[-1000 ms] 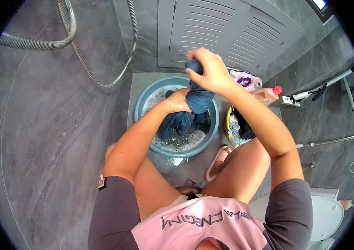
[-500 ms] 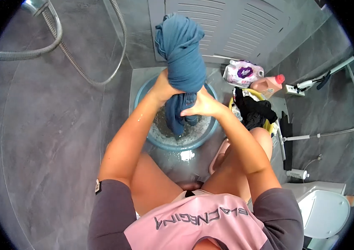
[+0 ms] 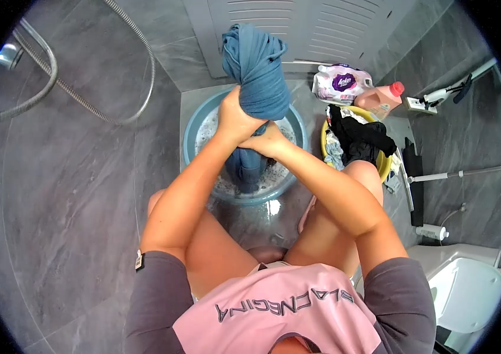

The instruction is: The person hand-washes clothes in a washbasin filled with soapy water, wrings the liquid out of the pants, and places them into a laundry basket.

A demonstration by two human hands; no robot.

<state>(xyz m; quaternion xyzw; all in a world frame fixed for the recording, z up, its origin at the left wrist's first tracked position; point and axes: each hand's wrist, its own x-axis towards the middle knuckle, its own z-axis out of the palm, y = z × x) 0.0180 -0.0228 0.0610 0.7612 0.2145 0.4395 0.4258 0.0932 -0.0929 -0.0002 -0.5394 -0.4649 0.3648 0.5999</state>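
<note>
A wet blue garment (image 3: pixel 265 79), twisted into a thick bundle, is held up over a blue basin (image 3: pixel 189 127) of sudsy water. My left hand (image 3: pixel 240 115) is closed around the narrowed part just under the bundle. Right below it, my right hand (image 3: pixel 267 141) grips the same garment, its fingers partly hidden by the cloth and the left hand. The lower part of the garment hangs into the foamy water. What type of garment it is, I cannot tell.
Right of the basin stands a yellow tub (image 3: pixel 385 168) of black and light clothes. Behind it are a pink detergent bottle (image 3: pixel 380 99) and a white-purple package (image 3: pixel 342 84). A shower hose (image 3: pixel 151 76) loops at upper left; a toilet (image 3: pixel 468 289) is at lower right.
My right hand has closed in on the cloth, moving left and up against my left hand. The bundle has come slightly lower in the scene, and the view has shifted a little.
</note>
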